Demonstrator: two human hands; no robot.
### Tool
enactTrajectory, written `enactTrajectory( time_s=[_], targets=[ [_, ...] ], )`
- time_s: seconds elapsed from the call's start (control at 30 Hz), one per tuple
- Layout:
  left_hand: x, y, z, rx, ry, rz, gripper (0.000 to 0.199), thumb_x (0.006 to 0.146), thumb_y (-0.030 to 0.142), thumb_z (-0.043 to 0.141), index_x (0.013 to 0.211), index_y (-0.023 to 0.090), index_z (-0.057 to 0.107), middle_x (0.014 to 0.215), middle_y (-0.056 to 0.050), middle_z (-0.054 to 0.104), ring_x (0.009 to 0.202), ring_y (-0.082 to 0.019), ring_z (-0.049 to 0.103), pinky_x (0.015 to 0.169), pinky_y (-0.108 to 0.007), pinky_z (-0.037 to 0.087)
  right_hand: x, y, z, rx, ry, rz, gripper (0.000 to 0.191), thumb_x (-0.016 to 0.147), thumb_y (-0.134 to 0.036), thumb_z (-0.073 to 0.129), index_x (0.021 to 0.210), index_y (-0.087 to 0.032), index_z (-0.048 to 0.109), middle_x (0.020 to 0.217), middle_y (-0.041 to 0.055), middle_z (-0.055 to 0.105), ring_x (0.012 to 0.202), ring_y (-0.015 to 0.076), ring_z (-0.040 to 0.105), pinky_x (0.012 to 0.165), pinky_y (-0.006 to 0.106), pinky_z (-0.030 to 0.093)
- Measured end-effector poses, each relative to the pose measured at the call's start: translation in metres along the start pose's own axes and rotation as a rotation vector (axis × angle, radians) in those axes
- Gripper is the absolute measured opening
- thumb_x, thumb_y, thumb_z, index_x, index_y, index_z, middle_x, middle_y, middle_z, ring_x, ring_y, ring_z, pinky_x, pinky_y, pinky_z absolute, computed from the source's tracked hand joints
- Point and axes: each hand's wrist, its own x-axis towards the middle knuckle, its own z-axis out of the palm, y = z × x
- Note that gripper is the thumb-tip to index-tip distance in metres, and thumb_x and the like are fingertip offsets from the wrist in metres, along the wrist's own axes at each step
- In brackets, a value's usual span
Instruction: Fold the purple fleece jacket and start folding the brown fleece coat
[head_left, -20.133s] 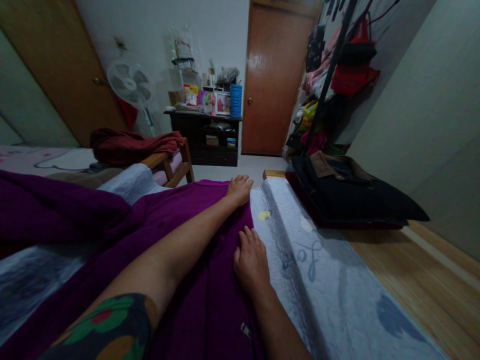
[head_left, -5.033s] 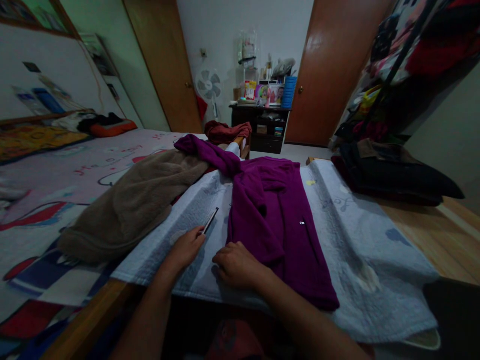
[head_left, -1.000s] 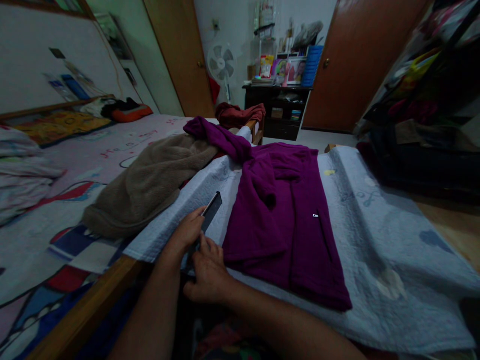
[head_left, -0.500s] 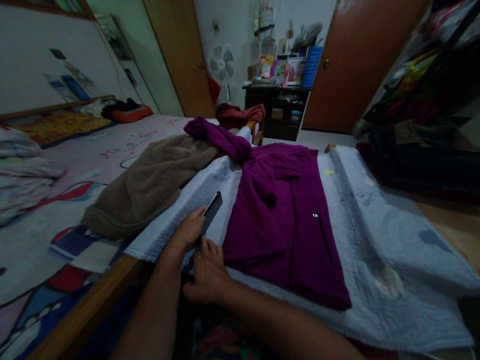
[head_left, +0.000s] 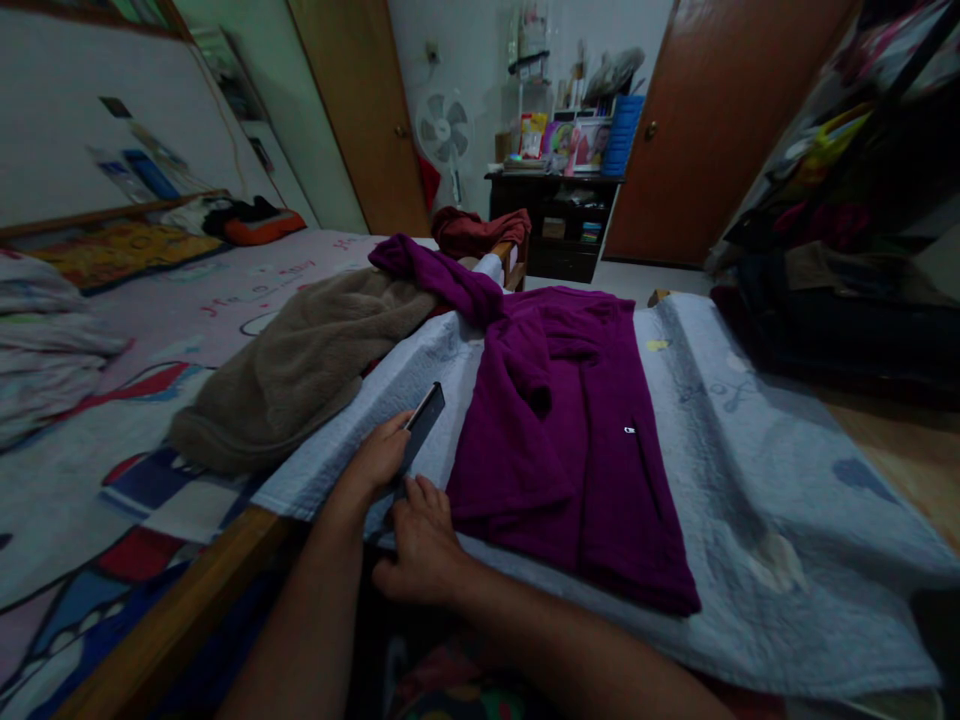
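Observation:
A dark phone (head_left: pixel 424 428) is held upright and tilted by my left hand (head_left: pixel 381 458), whose fingers wrap round its left edge. My right hand (head_left: pixel 424 545) is against the phone's lower end, its fingers bent and close together; whether it grips anything is hidden. Just right of my hands, a purple jacket (head_left: pixel 570 440) lies on a pale blue quilted cover (head_left: pixel 750 500), one sleeve folded over its front and a small zipper pull showing. The other sleeve stretches up and left over a brown fleece (head_left: pixel 292 365).
A wooden bed rail (head_left: pixel 180 610) runs along the lower left beside a patterned bed sheet (head_left: pixel 262 270). Dark folded clothes (head_left: pixel 847 320) are piled at the right. A reddish cloth (head_left: pixel 480 230), a white fan (head_left: pixel 444 128) and a dark cabinet (head_left: pixel 555 225) stand farther back.
My right hand has shifted slightly to the right by the phone's lower end. My left hand and the phone have hardly moved.

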Motion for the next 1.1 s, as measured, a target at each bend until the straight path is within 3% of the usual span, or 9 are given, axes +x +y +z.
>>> enactTrajectory(
  time_s=[0.23,0.53,0.8,1.1],
  targets=[
    [0.0026,-0.0049,-0.0003,0.012,0.015,-0.010,0.053,0.070,0.028,0.042,0.117,0.017,0.065,0.114,-0.006,0.070,0.103,-0.025,0.063,0.089,-0.033,0.050,0.0019,-0.0011,-0.0001,0.044,0.012,0.020,0.063,0.071,-0.038,0.061,0.126,-0.011,0.048,0.158,0.0194,0.013,0.145,0.0347,0.011,0.115,0.050,0.014],
    [0.0005,-0.0032,0.0005,-0.040,-0.017,-0.054,0.054,0.069,0.028,0.042,0.117,0.017,0.065,0.086,-0.004,0.072,0.081,-0.022,0.065,0.072,-0.030,0.053,0.0033,-0.0005,0.0024,0.038,0.018,0.013,0.067,0.071,-0.038,0.060,0.130,-0.010,0.044,0.157,0.0208,0.015,0.144,0.0349,0.012,0.115,0.050,0.014],
    [-0.0006,-0.0009,0.0018,-0.020,-0.006,-0.060,0.054,0.070,0.027,0.042,0.119,0.017,0.064,0.095,-0.005,0.072,0.081,-0.022,0.065,0.071,-0.030,0.052,0.0049,-0.0019,0.0011,0.048,0.012,0.027,0.066,0.071,-0.038,0.059,0.128,-0.008,0.046,0.158,0.0210,0.011,0.145,0.0366,0.011,0.116,0.049,0.013],
    [-0.0029,0.0018,0.0014,0.009,-0.012,-0.018,0.056,0.071,0.028,0.042,0.120,0.013,0.063,0.089,-0.006,0.072,0.087,-0.023,0.065,0.076,-0.031,0.051,0.0022,0.0024,0.0016,0.092,0.123,-0.009,0.054,0.069,-0.033,0.061,0.119,-0.014,0.051,0.153,0.0162,0.026,0.141,0.0297,0.022,0.114,0.042,0.020]
  ],
)
